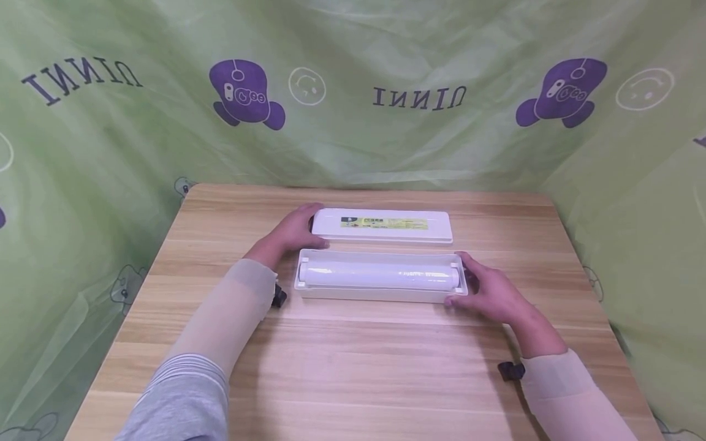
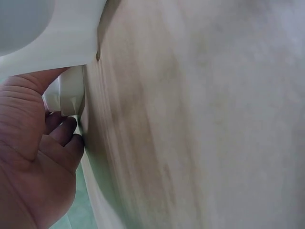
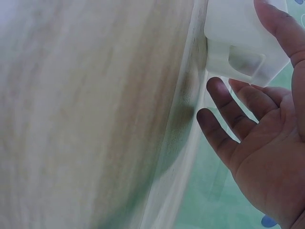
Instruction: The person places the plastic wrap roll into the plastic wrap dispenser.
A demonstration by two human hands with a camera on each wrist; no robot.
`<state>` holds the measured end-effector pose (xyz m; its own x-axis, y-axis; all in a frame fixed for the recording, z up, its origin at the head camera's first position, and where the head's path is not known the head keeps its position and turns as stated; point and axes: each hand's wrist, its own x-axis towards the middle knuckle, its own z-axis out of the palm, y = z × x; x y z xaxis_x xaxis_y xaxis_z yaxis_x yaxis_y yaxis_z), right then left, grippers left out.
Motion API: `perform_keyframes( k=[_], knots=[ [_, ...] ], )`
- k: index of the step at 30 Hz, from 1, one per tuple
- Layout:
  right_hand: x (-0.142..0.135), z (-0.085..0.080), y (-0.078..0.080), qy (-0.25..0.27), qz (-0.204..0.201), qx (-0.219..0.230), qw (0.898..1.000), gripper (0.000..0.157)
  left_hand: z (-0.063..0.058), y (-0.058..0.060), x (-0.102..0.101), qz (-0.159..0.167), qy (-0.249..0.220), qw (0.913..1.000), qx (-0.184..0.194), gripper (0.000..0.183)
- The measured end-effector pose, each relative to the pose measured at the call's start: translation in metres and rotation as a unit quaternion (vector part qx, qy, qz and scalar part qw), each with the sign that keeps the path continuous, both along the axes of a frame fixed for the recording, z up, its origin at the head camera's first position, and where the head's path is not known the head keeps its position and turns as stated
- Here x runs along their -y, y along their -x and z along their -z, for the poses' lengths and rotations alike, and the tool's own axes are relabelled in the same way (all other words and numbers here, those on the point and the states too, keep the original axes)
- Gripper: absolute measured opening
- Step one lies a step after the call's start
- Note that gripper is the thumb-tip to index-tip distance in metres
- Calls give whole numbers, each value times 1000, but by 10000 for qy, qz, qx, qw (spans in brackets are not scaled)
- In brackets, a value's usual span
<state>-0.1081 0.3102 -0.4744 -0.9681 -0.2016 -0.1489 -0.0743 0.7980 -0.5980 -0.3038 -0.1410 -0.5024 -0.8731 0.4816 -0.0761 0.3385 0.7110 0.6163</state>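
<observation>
An opened long white cling film box stands on the table with a shiny roll of cling film lying inside. Behind it lies its white lid, which bears a yellow-green label. My left hand grips the lid's left end, thumb along the near side and fingers round the far corner. In the left wrist view, curled fingers touch the lid's end, while the box hides the thumb tip. My right hand holds the box's right end between thumb and index finger; the other fingers stay loosely extended.
The wood-grain table reaches back to a green curtain printed with purple figures and lettering. Curtain also hangs along both sides. Small black devices sit at both wrists.
</observation>
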Motion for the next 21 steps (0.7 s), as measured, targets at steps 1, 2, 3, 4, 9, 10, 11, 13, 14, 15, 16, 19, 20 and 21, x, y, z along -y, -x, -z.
perform_keyframes(
  k=[1, 2, 3, 4, 9, 10, 11, 13, 14, 15, 16, 19, 20, 21],
  knots=[
    [0, 0, 0, 12, -2, 10, 10000, 124, 0, 0, 0, -4, 11, 10000, -14, 108],
    [0, 0, 0, 26, -4, 20, 10000, 124, 0, 0, 0, -11, 14, 10000, -18, 108],
    [0, -1, 0, 35, 0, 29, 10000, 123, 0, 0, 0, -19, 21, 10000, -17, 108],
    [0, -1, 0, 46, 3, 40, 10000, 123, 0, 0, 0, -35, 34, 10000, -16, 108],
    [1, 0, 0, 77, -2, 49, 10000, 123, -2, -1, 1, -80, 68, 9999, -18, 110],
    [1, -1, 0, 80, -8, 48, 10000, 123, -3, -2, 1, -81, 70, 9999, -21, 110],
    [1, -1, 0, 77, -5, 51, 10000, 123, -4, -3, 1, -86, 74, 9999, -27, 110],
    [2, -1, 0, 70, 5, 49, 10000, 123, -6, -4, 1, -94, 70, 9999, -30, 110],
    [2, -1, 0, 54, 22, 61, 10000, 123, -7, -5, 0, -97, 68, 9999, -33, 110],
    [2, -1, 0, 40, 25, 69, 10000, 122, -8, -6, 0, -97, 67, 9999, -43, 110],
    [2, -1, 0, 28, 35, 79, 10000, 122, -9, -6, 0, -96, 65, 9999, -45, 110],
    [3, -2, -1, 25, 39, 103, 9999, 121, -10, -7, 1, -96, 79, 9999, -62, 109],
    [3, -2, -1, 24, 40, 113, 9999, 121, -10, -7, 1, -98, 85, 9999, -77, 110],
    [3, -2, -1, 22, 33, 120, 9999, 121, -10, -8, 1, -102, 86, 9999, -86, 110]
  ],
)
